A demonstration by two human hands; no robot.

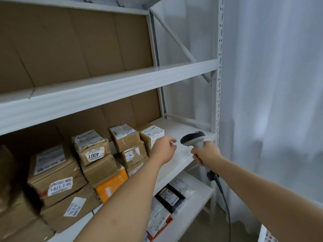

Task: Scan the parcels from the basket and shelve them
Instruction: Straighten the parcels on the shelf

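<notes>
Shelving goes best if the empty, loosely open left hand (164, 149) squares the end parcel (151, 135) against its neighbours while the right hand (205, 152) grips the scanner (193, 139) clear of the shelf (183, 130).

Parcels (90, 151): brown cardboard boxes with white labels, stacked two and three high along the middle shelf (176, 154); one orange box (111, 185) low in the stack; rightmost box (151, 135) upright at the row's end, bare shelf beyond it; scanner (193, 138) grey and black, corded, head pointing left towards the boxes.
</notes>
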